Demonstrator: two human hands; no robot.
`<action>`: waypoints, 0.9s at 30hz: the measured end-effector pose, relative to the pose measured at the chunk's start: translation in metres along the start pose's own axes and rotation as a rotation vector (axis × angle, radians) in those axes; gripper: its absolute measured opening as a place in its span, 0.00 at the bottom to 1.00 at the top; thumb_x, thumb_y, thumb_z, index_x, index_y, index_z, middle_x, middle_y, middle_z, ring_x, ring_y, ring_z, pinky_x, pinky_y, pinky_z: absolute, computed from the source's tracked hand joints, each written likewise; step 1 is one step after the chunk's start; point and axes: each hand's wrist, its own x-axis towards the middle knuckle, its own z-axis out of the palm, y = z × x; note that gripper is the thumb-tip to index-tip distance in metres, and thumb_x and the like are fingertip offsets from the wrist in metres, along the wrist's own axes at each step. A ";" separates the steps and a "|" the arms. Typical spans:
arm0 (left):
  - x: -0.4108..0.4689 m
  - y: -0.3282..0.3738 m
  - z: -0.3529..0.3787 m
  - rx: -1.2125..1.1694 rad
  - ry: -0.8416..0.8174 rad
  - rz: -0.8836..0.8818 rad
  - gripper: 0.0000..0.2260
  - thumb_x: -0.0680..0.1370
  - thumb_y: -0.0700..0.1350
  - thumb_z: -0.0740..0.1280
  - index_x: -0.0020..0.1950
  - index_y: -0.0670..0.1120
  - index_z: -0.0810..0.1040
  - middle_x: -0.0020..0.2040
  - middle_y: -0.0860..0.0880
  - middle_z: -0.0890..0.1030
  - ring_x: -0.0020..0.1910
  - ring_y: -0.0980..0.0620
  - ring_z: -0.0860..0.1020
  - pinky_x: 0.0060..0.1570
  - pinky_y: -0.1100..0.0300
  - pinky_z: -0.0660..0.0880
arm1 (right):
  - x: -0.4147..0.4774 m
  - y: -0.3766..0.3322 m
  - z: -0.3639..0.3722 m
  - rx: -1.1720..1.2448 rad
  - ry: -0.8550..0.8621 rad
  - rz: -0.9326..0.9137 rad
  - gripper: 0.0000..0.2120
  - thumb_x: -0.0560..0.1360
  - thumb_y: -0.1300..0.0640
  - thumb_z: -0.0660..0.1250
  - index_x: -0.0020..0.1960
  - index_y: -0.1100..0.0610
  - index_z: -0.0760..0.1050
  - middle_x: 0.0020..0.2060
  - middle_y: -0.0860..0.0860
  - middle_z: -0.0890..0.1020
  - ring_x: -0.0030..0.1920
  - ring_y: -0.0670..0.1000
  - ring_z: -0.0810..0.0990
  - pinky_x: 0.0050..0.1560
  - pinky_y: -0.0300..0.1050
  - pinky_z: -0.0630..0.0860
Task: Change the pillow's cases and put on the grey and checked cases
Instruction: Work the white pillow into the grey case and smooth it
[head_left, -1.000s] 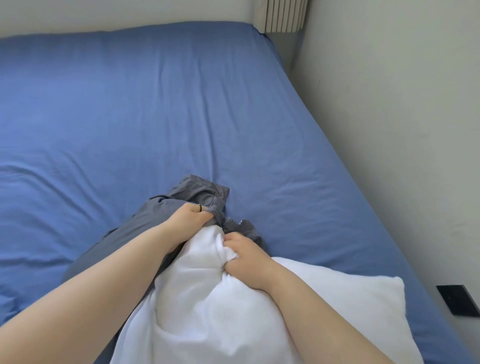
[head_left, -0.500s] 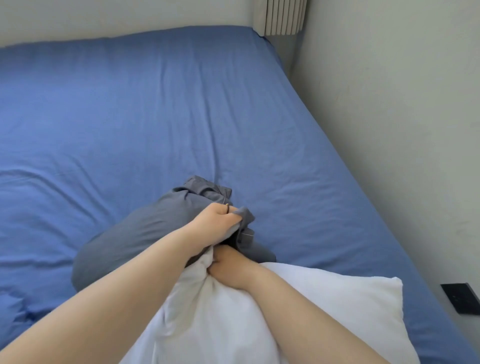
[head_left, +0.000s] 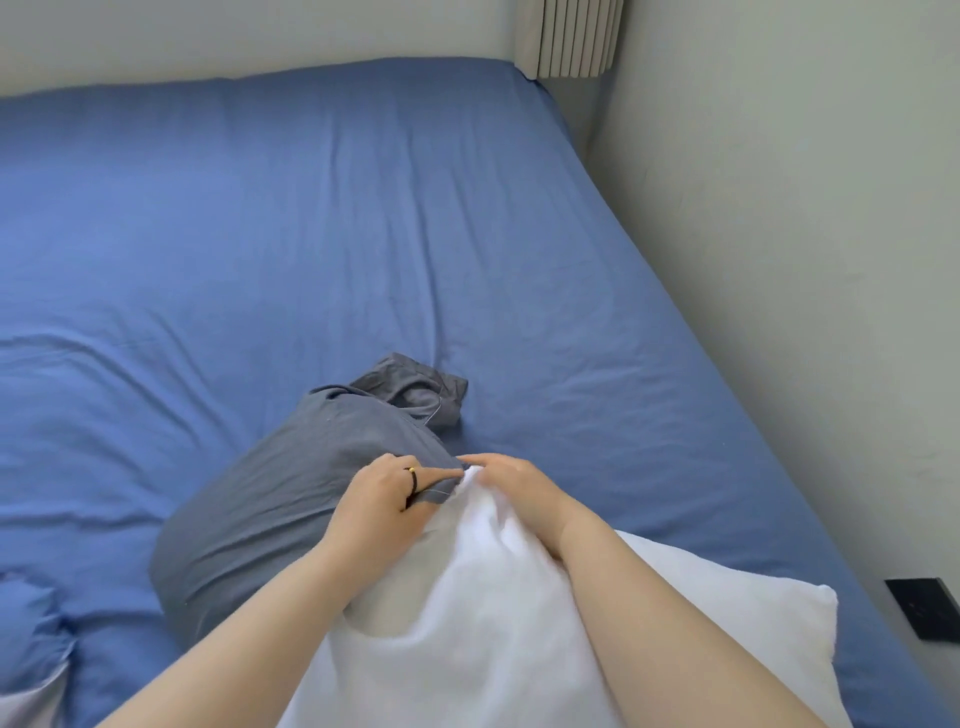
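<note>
Since earlier, grey case (head_left: 270, 499) is creeping nearer over white pillow (head_left: 493, 649); left hand (head_left: 384, 504) pinching its hem, right hand (head_left: 519, 493) gripping pillow; seemingly half uncovered.

Bed (head_left: 322, 218) in blue sheet, lightly creased, fills most of the view. Right wall (head_left: 810, 270) pale, hard against the bed's edge. Back wall (head_left: 218, 36) pale too. Ribbed beige panel (head_left: 571, 39) in the corner, kind unclear. Black plate (head_left: 927, 608) low on right wall. Light soft, even.
</note>
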 end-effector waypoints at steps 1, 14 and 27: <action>-0.002 -0.002 -0.002 0.001 0.071 -0.024 0.15 0.73 0.38 0.67 0.58 0.50 0.79 0.32 0.58 0.68 0.40 0.51 0.70 0.40 0.69 0.63 | 0.003 0.000 -0.003 -0.015 0.011 -0.006 0.14 0.71 0.57 0.56 0.41 0.48 0.80 0.47 0.49 0.81 0.46 0.45 0.77 0.50 0.39 0.72; -0.008 -0.029 0.014 0.581 0.128 -0.385 0.26 0.74 0.52 0.61 0.71 0.52 0.59 0.66 0.53 0.66 0.66 0.50 0.62 0.63 0.55 0.47 | 0.013 0.010 0.006 -0.197 0.270 -0.042 0.16 0.76 0.57 0.61 0.31 0.55 0.64 0.27 0.47 0.66 0.29 0.45 0.63 0.24 0.28 0.63; 0.040 -0.033 -0.044 0.692 0.707 -0.003 0.10 0.58 0.29 0.62 0.33 0.41 0.77 0.29 0.44 0.78 0.26 0.45 0.76 0.42 0.54 0.57 | -0.037 -0.037 -0.010 -0.537 0.048 -0.229 0.15 0.77 0.52 0.58 0.35 0.58 0.69 0.30 0.46 0.69 0.32 0.45 0.66 0.35 0.42 0.63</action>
